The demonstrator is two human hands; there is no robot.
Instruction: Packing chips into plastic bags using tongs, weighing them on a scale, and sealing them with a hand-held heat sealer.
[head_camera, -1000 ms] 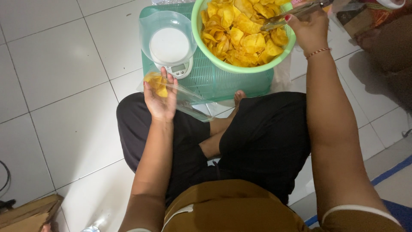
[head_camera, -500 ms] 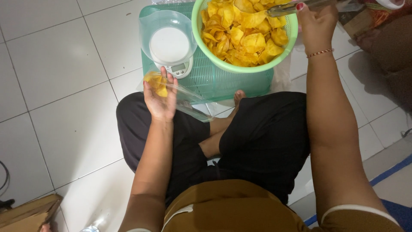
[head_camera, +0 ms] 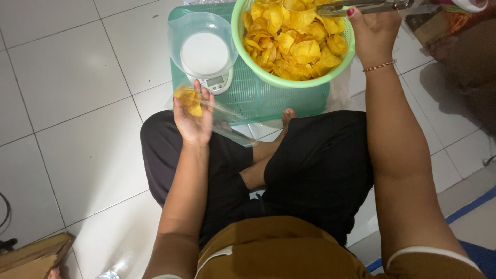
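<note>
On the turquoise crate (head_camera: 268, 98), green basket (head_camera: 289, 80) full of yellow chips (head_camera: 292, 41); scale bowl (head_camera: 202, 44) empty. Left hand (head_camera: 194, 121) grips clear bag (head_camera: 217, 116) holding few chips; right hand (head_camera: 374, 33) clamps metal tongs (head_camera: 361, 7).

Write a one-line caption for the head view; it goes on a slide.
Seated person's left hand holds a clear bag of chips while right hand holds metal tongs over a green bowl.

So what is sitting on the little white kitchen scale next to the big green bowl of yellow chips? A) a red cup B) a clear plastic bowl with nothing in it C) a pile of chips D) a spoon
B: the little white kitchen scale carries only a clear plastic bowl, and its white plate shows straight through; the yellow chips lie in the big green bowl beside it.
</note>
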